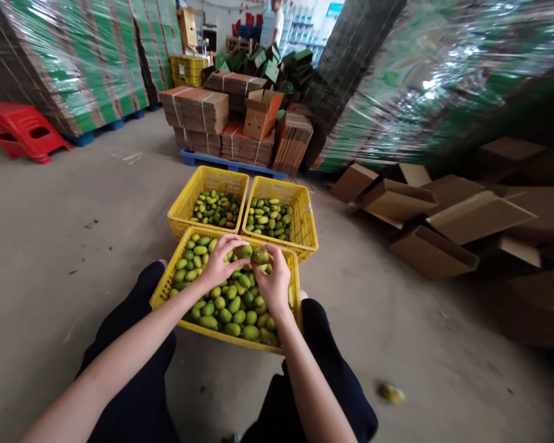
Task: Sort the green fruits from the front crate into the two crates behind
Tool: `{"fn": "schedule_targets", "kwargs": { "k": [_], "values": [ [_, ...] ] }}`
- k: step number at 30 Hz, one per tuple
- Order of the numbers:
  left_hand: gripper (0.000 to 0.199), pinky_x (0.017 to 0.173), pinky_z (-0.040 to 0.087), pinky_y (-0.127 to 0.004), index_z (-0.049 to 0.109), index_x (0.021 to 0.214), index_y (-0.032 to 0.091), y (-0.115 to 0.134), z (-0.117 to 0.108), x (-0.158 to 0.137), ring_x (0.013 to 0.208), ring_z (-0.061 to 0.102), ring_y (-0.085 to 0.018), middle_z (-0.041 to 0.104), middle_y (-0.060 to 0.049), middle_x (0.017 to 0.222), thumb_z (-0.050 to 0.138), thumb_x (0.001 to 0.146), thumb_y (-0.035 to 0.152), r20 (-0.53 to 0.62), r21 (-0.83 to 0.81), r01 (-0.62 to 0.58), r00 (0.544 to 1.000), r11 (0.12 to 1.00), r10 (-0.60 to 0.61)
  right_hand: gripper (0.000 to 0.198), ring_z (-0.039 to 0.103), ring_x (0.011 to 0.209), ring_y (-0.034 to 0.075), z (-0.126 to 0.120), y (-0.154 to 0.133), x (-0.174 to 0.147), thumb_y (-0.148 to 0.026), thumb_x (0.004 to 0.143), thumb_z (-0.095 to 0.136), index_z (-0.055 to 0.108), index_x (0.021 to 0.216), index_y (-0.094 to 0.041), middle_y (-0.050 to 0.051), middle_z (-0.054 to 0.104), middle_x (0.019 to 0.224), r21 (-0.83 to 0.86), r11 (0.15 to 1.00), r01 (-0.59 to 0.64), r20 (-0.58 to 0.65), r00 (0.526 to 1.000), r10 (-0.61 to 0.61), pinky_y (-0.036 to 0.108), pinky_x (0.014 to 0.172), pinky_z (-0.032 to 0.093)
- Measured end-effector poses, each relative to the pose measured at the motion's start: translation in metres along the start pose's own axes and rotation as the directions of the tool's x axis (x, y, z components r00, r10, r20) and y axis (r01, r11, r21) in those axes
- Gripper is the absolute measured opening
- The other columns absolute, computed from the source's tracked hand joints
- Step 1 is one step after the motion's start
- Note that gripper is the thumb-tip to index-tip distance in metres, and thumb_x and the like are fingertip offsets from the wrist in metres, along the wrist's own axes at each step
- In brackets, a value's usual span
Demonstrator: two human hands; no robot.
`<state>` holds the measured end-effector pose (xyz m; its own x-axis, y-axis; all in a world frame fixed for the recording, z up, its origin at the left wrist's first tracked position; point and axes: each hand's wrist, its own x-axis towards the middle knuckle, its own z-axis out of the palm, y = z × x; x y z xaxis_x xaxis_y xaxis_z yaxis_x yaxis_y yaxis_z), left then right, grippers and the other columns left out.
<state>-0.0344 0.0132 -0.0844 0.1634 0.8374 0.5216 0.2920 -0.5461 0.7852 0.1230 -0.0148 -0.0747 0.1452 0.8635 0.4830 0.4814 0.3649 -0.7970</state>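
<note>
My left hand (221, 263) grips a green lemon (243, 251) between thumb and fingers. Close beside it, my right hand (275, 280) is closed on a second, rounder green lemon (260, 256). Both hands hover over the near yellow crate (231, 346), which stands between my knees and is heaped with green and yellowish lemons (234, 304). Just beyond it stand two more yellow crates. The far left crate (178, 212) and the far right crate (310, 224) each hold a lower layer of similar fruit.
One blurred fruit (391, 392) lies on the floor at the right. Opened cardboard boxes (431, 252) are piled on the right. Bundled flat cartons (198, 114) sit on a blue pallet (233, 164) ahead. A red stool (25, 130) is at left; a person (277, 24) stands far back.
</note>
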Motion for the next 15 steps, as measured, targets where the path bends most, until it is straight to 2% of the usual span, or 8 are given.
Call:
{"fn": "schedule_targets", "kwargs": {
  "k": [4,7,11,15],
  "values": [
    [0.034,0.087,0.053,-0.034,0.068,0.108,0.021,0.001,0.004,-0.004,0.101,0.061,-0.021,0.062,-0.008,0.105,0.071,0.081,0.043,0.023,-0.094,0.019,1.000,0.995,-0.017,0.034,0.063,0.107,0.026,-0.015,-0.001,-0.003,-0.012,0.075,0.055,0.059,0.106,-0.026,0.008,0.067,0.109,-0.082,0.990,0.111,0.043,0.993,-0.108,0.046,0.095,0.051],
    [0.034,0.090,0.052,-0.035,0.070,0.106,0.022,0.002,0.007,-0.006,0.101,0.061,-0.021,0.064,-0.007,0.104,0.073,0.079,0.043,0.052,-0.117,0.012,0.999,0.993,-0.006,0.034,0.062,0.109,0.027,-0.024,-0.001,-0.008,-0.009,0.076,0.053,0.060,0.105,-0.026,0.009,0.066,0.113,-0.126,0.982,0.143,0.064,0.989,-0.136,0.046,0.096,0.051],
    [0.032,0.096,0.049,-0.037,0.072,0.102,0.022,0.006,0.007,-0.008,0.104,0.061,-0.021,0.066,-0.007,0.104,0.076,0.077,0.042,0.069,-0.099,0.012,0.998,0.995,-0.005,0.032,0.062,0.108,0.026,-0.033,-0.003,-0.011,-0.009,0.078,0.052,0.062,0.103,-0.026,0.009,0.066,0.112,-0.124,0.982,0.146,0.085,0.987,-0.136,0.045,0.095,0.051],
    [0.036,0.086,0.054,-0.033,0.072,0.102,0.020,0.009,0.006,-0.010,0.099,0.063,-0.020,0.066,-0.008,0.105,0.078,0.073,0.042,0.132,-0.201,0.135,0.985,0.970,-0.110,0.030,0.063,0.106,0.026,-0.035,-0.005,-0.010,-0.013,0.075,0.059,0.061,0.101,-0.026,0.007,0.067,0.107,-0.034,0.997,0.065,0.099,0.993,-0.061,0.044,0.095,0.051]
  ]
}}
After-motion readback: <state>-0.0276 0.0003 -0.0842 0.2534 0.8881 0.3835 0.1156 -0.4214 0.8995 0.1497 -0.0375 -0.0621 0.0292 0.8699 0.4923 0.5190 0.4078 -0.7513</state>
